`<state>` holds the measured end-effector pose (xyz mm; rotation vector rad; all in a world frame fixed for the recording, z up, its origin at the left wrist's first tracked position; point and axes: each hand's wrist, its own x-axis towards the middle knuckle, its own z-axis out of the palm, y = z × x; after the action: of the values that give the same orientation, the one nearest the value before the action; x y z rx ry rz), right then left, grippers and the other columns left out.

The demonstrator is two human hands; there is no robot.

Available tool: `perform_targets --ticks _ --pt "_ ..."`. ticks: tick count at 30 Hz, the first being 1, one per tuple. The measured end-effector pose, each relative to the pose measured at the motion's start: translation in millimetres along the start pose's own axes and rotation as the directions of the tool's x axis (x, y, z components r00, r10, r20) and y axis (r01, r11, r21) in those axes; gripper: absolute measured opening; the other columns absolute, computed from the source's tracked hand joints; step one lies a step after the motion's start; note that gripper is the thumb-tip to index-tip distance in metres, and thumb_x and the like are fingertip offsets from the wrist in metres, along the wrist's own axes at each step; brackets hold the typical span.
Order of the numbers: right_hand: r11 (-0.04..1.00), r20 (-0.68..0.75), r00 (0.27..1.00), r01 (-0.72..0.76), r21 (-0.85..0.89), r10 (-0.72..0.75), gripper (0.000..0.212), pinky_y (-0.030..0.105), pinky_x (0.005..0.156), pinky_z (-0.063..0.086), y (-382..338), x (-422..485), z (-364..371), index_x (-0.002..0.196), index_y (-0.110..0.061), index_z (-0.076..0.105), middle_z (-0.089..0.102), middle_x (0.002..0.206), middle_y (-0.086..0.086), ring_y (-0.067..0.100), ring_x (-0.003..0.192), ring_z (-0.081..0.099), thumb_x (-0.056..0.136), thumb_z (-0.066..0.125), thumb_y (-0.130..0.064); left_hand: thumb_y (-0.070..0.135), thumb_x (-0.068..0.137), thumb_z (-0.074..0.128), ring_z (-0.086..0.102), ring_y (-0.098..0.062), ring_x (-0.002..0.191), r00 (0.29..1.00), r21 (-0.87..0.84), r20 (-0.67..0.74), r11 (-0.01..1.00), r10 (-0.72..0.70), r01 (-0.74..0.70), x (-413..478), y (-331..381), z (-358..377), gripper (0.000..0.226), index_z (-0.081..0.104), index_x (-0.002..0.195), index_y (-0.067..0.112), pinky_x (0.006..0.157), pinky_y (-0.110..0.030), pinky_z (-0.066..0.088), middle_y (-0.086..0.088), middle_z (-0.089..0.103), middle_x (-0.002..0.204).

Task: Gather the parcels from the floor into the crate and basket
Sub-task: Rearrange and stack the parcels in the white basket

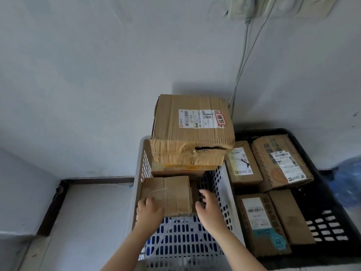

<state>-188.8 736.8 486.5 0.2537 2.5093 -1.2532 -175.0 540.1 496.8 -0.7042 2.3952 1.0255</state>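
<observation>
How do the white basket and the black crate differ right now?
The white basket is stacked, its big box rising above the rim; the black crate holds four boxes side by side. The white basket is pale, the black crate dark and wider. The left hand and right hand are at a small box in the white basket, none at the black crate. Both are slotted plastic holding cardboard parcels.
</observation>
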Motion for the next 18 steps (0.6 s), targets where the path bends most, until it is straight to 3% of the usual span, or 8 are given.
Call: perform_targets --ticks 2,4,7,11,14,16,18 --pt "0.992 0.229 0.969 -0.113 0.064 0.096 0.062 0.035 0.116 0.029 -5 11 20 0.156 -0.022 0.019 0.022 0.160 -0.002 0.019 0.146 0.029 0.102 0.047 -0.029 0.025 0.091 0.052 0.008 -0.035 0.145 0.998 0.064 -0.024 0.996 -0.053 0.055 3 -5 9 0.064 0.026 0.147 0.009 0.118 -0.045 0.015 -0.014 0.006 0.158" --pt "0.961 0.310 0.935 -0.228 0.155 0.172 0.066 0.036 0.115 0.027 -14 18 31 0.157 -0.023 0.011 0.019 0.162 0.000 0.020 0.146 0.026 0.102 0.046 -0.031 0.028 0.089 0.055 0.007 -0.034 0.146 0.995 0.056 -0.085 0.997 -0.043 0.048 1 -1 13 0.072 0.020 0.149 0.009 0.118 -0.045 0.012 -0.013 0.007 0.160" --pt "0.951 0.249 0.942 -0.269 0.151 0.226 0.061 0.034 0.111 0.030 -17 15 38 0.156 -0.019 0.016 0.026 0.159 0.003 0.022 0.143 0.033 0.103 0.043 -0.033 0.029 0.090 0.054 0.014 -0.033 0.145 0.980 -0.014 -0.162 0.993 -0.114 0.113 -6 7 16 0.078 0.012 0.152 0.007 0.118 -0.044 0.016 -0.014 0.016 0.158" --pt "0.928 0.180 0.919 -0.367 0.069 0.350 0.064 0.036 0.103 0.038 4 -3 40 0.154 -0.015 0.021 0.033 0.155 0.008 0.026 0.137 0.041 0.102 0.033 -0.051 0.033 0.095 0.047 0.032 -0.037 0.137 0.950 -0.084 -0.073 0.951 -0.303 0.297 -11 11 21 0.074 0.009 0.153 0.006 0.108 -0.046 0.034 -0.021 0.021 0.152" --pt "0.917 0.203 0.894 -0.390 -0.087 0.399 0.089 0.033 0.076 0.044 27 -11 40 0.148 -0.014 0.032 0.054 0.128 0.009 0.026 0.111 0.059 0.088 0.020 -0.079 0.038 0.100 0.040 0.031 -0.036 0.138 0.922 -0.013 0.050 0.923 -0.385 0.386 -17 -3 30 0.066 0.017 0.150 0.002 0.110 -0.046 0.032 -0.022 0.024 0.151" --pt "0.932 0.112 0.935 -0.313 -0.181 0.336 0.072 0.032 0.064 0.049 32 -12 33 0.130 -0.015 0.048 0.066 0.105 0.005 0.020 0.088 0.066 0.093 0.022 -0.071 0.040 0.100 0.036 0.028 -0.036 0.137 0.933 0.067 0.029 0.932 -0.358 0.355 -21 -16 35 0.058 0.026 0.145 0.004 0.111 -0.046 0.029 -0.021 0.025 0.147" --pt "0.947 -0.002 0.972 -0.229 -0.223 0.235 0.050 0.035 0.058 0.052 32 -10 22 0.105 -0.020 0.053 0.063 0.080 -0.002 0.013 0.066 0.063 0.097 0.027 -0.062 0.041 0.101 0.034 0.031 -0.038 0.132 0.965 0.154 0.029 0.955 -0.261 0.254 -27 -26 40 0.052 0.029 0.143 0.010 0.111 -0.047 0.032 -0.022 0.032 0.142"
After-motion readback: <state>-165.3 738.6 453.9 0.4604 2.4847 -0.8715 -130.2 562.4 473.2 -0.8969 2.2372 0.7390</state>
